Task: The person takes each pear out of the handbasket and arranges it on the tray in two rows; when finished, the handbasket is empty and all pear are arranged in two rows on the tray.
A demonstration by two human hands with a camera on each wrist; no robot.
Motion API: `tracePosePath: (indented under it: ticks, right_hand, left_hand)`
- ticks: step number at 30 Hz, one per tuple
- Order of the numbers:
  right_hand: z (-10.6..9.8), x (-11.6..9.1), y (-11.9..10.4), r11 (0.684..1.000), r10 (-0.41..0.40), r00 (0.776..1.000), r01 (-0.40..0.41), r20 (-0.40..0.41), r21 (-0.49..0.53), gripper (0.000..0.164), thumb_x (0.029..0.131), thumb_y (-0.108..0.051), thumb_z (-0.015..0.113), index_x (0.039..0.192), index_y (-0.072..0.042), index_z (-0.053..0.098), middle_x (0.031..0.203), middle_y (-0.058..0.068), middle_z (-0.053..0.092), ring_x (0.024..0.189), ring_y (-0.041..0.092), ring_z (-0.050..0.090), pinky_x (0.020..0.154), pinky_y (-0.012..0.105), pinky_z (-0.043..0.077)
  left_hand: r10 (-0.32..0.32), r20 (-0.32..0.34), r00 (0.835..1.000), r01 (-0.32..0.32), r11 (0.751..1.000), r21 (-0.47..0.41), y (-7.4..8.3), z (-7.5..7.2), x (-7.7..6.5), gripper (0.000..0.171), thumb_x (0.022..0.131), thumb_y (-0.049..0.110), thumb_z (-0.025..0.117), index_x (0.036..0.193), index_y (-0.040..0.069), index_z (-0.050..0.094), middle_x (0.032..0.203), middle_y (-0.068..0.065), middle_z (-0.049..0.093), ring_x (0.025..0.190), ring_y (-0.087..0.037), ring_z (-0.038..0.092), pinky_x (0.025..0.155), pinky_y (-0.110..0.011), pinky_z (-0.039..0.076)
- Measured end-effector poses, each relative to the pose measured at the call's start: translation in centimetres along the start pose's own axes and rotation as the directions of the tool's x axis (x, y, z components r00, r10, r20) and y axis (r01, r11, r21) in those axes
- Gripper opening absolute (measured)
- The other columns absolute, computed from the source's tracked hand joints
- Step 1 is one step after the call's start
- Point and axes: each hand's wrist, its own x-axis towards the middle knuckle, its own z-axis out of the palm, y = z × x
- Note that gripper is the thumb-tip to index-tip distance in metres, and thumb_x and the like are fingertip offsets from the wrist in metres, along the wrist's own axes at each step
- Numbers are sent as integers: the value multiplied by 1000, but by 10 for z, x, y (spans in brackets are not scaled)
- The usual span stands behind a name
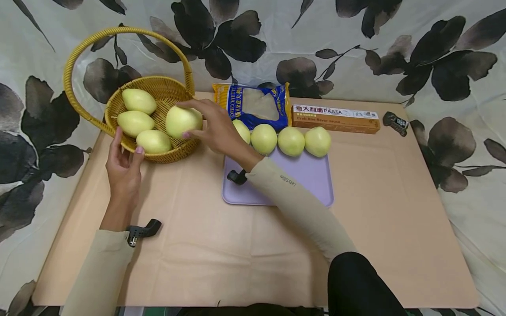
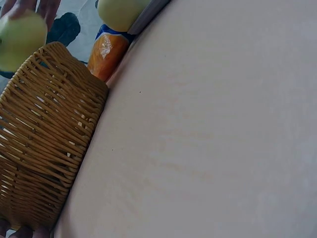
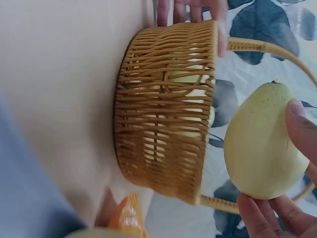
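A pale yellow-green pear (image 1: 182, 121) is gripped by my right hand (image 1: 219, 127) at the basket's right side. In the right wrist view, thumb and fingertips hold this pear (image 3: 262, 144) from opposite sides, above the rim. The yellow wicker basket (image 1: 179, 153) has a tall arched handle and several similar fruits (image 1: 139, 101) inside. My left hand (image 1: 124, 173) holds the basket at its front left, with fingers on the wall and rim. In the left wrist view, only some of its fingertips (image 2: 22, 232) show against the basket wall (image 2: 44, 139).
Several more pale fruits (image 1: 291, 141) stand in a row at the back of a lilac tray (image 1: 276, 199). Behind them are a blue and yellow pasta bag (image 1: 258, 104), a brown pasta box (image 1: 336, 119) and a small black item (image 1: 395, 123). Floral cloth (image 1: 356, 52) hangs behind the table.
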Motion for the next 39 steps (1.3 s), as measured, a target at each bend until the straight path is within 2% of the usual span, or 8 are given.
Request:
tracePosePath:
  ticks: [3, 7, 11, 18, 21, 25, 32, 39]
  right_hand:
    - [-10, -18, 3, 998, -29, 999, 30, -18, 64, 67, 85, -29, 90, 147, -24, 65, 150, -5, 63, 140, 8, 53, 110, 23, 50]
    - [-21, -44, 13, 994, -71, 997, 73, -27, 85, 66, 84, -25, 91, 145, -20, 66, 149, 0, 64, 139, 13, 55, 108, 28, 54]
    - [-29, -68, 24, 994, -64, 998, 65, -9, 90, 66, 85, -23, 90, 146, -20, 66, 151, 1, 63, 141, 16, 53, 108, 27, 57]
    - [-36, -103, 45, 1000, -24, 999, 24, 39, -8, 68, 82, -24, 93, 145, -21, 67, 147, -2, 66, 140, 17, 55, 110, 37, 51]
    - [-36, -114, 53, 999, -19, 998, 20, 55, -25, 67, 82, -22, 93, 144, -19, 67, 145, 0, 67, 139, 20, 55, 115, 41, 48]
    - [-33, -125, 62, 999, -30, 997, 32, 76, -33, 67, 81, -20, 93, 143, -16, 68, 146, 3, 67, 142, 23, 54, 123, 42, 43]
    - [-29, -132, 68, 997, -31, 993, 38, 111, -64, 67, 81, -19, 93, 143, -18, 68, 148, 4, 64, 143, 25, 52, 124, 44, 41]
    - [-30, -131, 66, 992, -55, 995, 64, 79, -112, 68, 81, -14, 94, 143, -17, 68, 147, 7, 62, 142, 23, 53, 123, 42, 44]
  left_hand:
    - [2, 4, 1000, -2, 1000, -7, 0, 0, 0, 79, 103, -2, 63, 169, 25, 30, 177, -3, 20, 164, -16, 25, 128, -20, 33]
    - [1, 4, 1000, -1, 1000, -5, 0, -1, 0, 79, 103, -2, 64, 169, 25, 30, 177, -3, 21, 163, -16, 26, 127, -19, 33]
    - [-12, -6, 1000, 12, 1000, -6, 0, -1, 0, 79, 103, -2, 64, 169, 26, 31, 177, -2, 21, 163, -15, 26, 127, -19, 34]
    - [-22, -5, 1000, 22, 1000, -7, 0, -1, 0, 79, 103, -1, 64, 168, 28, 31, 177, -2, 21, 163, -14, 26, 126, -18, 34]
    - [-18, 0, 1000, 18, 1000, -3, 0, -2, 0, 79, 103, -1, 64, 168, 28, 31, 177, -1, 21, 163, -14, 26, 127, -19, 34]
    - [-20, 1, 1000, 20, 1000, 3, -1, -2, 1, 78, 103, -1, 64, 168, 28, 31, 177, 0, 20, 163, -14, 25, 127, -19, 34]
    - [-23, 3, 1000, 23, 1000, 3, -1, -3, 1, 79, 103, -1, 63, 168, 29, 30, 177, 0, 20, 163, -14, 25, 127, -19, 34]
    - [-17, 9, 1000, 17, 1000, -1, -1, -2, 1, 79, 103, -1, 63, 169, 28, 30, 177, 0, 20, 163, -14, 26, 126, -19, 35]
